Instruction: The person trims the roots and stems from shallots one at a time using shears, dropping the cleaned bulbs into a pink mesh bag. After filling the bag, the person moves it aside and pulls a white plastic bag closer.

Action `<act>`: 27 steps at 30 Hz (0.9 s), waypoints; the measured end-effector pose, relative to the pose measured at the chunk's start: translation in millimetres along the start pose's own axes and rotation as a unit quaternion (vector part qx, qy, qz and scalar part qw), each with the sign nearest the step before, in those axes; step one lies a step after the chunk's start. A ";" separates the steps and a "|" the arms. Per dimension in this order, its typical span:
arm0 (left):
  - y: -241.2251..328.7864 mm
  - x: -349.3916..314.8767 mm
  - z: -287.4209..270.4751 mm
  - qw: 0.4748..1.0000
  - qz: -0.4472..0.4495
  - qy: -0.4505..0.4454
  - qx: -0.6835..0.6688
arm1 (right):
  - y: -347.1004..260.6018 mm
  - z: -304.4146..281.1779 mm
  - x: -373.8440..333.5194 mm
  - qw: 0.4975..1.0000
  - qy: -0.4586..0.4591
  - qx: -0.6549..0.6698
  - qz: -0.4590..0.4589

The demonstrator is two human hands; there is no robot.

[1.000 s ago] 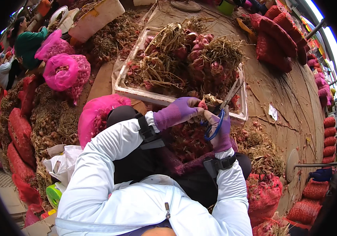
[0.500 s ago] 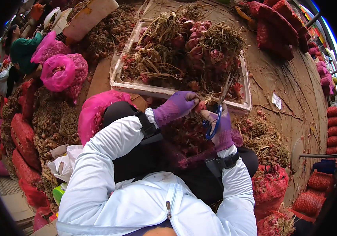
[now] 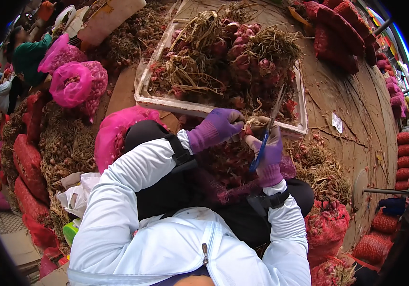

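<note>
Shallots (image 3: 233, 62) lie in the tray (image 3: 166, 101), before both hands.

The one camera sits on the person's head and looks straight down, very near the white sleeves. Both hands sit in the middle, the tray (image 3: 166, 101) just past them. The round lens bends edges, and the corners are dark.

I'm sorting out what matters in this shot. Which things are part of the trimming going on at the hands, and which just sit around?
In use:
left hand in purple glove, gripping a shallot bunch
right hand holding blue-handled scissors
white tray heaped with rooted shallots

Lying about:
pink mesh bags
red net sacks
paper scrap
</note>
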State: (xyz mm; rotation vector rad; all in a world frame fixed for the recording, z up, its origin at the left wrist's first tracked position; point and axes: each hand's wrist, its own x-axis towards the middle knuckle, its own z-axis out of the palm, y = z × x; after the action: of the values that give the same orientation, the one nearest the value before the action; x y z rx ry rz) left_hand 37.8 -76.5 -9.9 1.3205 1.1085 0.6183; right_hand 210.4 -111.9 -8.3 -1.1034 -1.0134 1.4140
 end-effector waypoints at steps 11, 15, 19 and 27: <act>-8.2 2.2 7.5 0.992 0.044 -0.034 -0.110 | 0.7 -5.6 -0.5 0.999 0.011 0.048 0.020; -3.6 -2.2 7.6 0.998 0.053 -0.003 -0.046 | -4.7 1.1 1.2 1.000 0.016 0.027 -0.001; -12.0 -0.7 4.6 0.993 0.084 0.002 -0.079 | -1.7 -3.6 3.2 1.000 -0.005 0.003 0.012; -3.4 -0.3 6.2 0.985 0.097 -0.051 -0.133 | 0.4 -5.0 2.1 0.997 0.067 0.000 -0.027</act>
State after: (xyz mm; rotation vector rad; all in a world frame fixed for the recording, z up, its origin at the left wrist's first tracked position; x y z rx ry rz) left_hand 42.5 -80.2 -13.8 1.2195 0.7893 0.8048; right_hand 215.1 -109.7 -9.9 -1.1458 -0.9396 1.2793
